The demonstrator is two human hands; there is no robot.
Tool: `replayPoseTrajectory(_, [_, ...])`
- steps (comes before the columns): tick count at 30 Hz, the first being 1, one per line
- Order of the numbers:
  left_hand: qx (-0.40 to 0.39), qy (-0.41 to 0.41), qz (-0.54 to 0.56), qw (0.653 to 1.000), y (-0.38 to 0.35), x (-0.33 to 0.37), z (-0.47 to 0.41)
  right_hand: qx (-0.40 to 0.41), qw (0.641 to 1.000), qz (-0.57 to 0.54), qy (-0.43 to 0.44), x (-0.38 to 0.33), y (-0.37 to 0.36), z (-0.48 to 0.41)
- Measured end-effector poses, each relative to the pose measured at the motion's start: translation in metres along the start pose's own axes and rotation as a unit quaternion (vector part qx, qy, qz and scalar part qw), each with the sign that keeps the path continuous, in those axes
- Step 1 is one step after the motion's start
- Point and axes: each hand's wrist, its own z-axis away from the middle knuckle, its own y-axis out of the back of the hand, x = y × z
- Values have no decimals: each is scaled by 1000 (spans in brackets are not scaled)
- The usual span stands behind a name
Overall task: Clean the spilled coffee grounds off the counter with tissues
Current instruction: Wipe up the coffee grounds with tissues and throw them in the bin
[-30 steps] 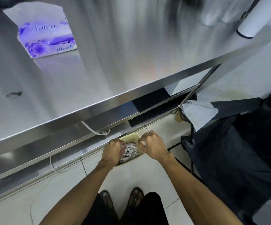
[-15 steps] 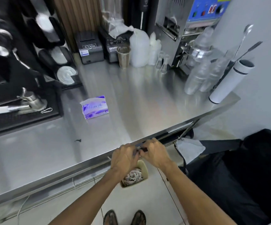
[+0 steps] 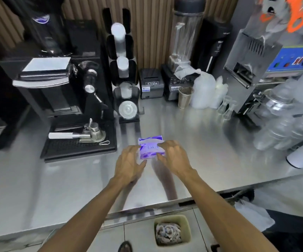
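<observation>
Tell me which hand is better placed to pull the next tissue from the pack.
Probably the right. The right hand arches its fingers over the top of the tissue pack; the left hand lies at the pack's left edge, better suited to steadying it.

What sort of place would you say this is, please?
Most likely a café or drinks-bar counter: an espresso machine, a cup dispenser and a blender stand on the steel counter.

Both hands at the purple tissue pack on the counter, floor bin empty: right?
No. The head view shows crumpled tissues in the bin. The left hand and right hand are at the purple tissue pack on the counter.
</observation>
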Motion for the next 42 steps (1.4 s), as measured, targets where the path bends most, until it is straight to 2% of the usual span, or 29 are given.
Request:
replayPoseTrajectory(2, [-14,-2,6,1000,5,-9,-26,8,1000,11,13,-8,-8,-27])
replayPoseTrajectory(9, [-168,-45,-22,985,-12,-38,-93,-36,996,82,18,-23,-33,-75])
replayPoseTrajectory(13, [-196,-70,7,978,-24,-45,-99,-70,996,59,-14,-23,-31,-78])
replayPoseTrajectory(19, [-186,-83,15,979,-22,-39,-97,70,997,-23,-7,-33,5,-69])
replayPoseTrajectory(24, [-189,-41,21,981,-15,-31,-92,162,980,-117,-19,-47,46,-57])
replayPoseTrajectory(26, [-175,-14,155,972,-2,-18,-85,190,962,-189,-52,-51,60,-53])
replayPoseTrajectory(29, [-174,45,404,897,24,6,-68,170,920,-332,-120,-50,70,-44])
replayPoseTrajectory(31, [-128,82,474,868,40,14,-56,137,895,-400,-143,-44,67,-37])
replayPoseTrajectory(33, [-101,106,510,847,53,17,-44,101,876,-439,-172,-37,59,-28])
replayPoseTrajectory(35, [-103,128,514,842,57,11,-30,53,846,-486,-211,-32,50,-19])
replayPoseTrajectory(39, [-111,125,427,889,55,-7,-2,-28,811,-521,-266,-25,36,-1])
replayPoseTrajectory(42, [-139,165,424,880,54,-16,15,-73,734,-590,-328,-28,29,6])
